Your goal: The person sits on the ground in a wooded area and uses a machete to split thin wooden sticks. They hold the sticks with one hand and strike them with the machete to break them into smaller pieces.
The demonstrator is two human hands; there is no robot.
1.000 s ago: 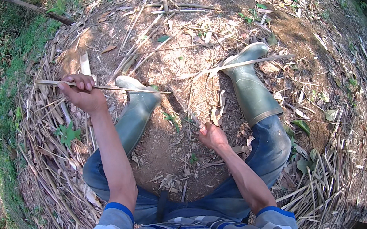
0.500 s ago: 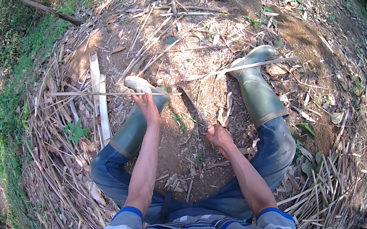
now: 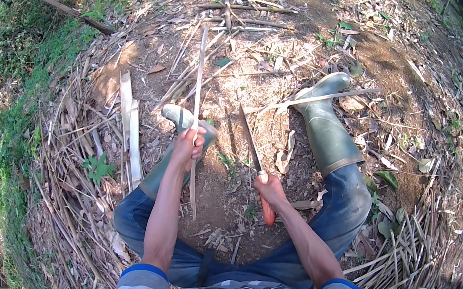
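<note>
1. Left hand [image 3: 189, 145]: held out over the left boot [image 3: 160, 164], its forearm [image 3: 166, 212] running almost straight ahead; the fingers are curled tight around one thin pale strip [image 3: 200, 80], which points away from the person, its near end between the legs.
2. Right hand [image 3: 270, 190]: closed on the orange-red handle [image 3: 268, 212] of one long knife [image 3: 251, 139], the forearm [image 3: 311, 234] angled inward, the blade slanting forward and left – apart from the strip.
3. Both hands are thus occupied, one thing in each.
4. Two green boots, counting the right boot [image 3: 329, 129], stand wide apart; one long slat [image 3: 344, 94] crosses the right one.
5. Left of the left boot, two broad pale pieces [image 3: 134, 142] lie side by side.
6. At far right, a heap of thin strips [image 3: 400, 259] – too many to count.
</note>
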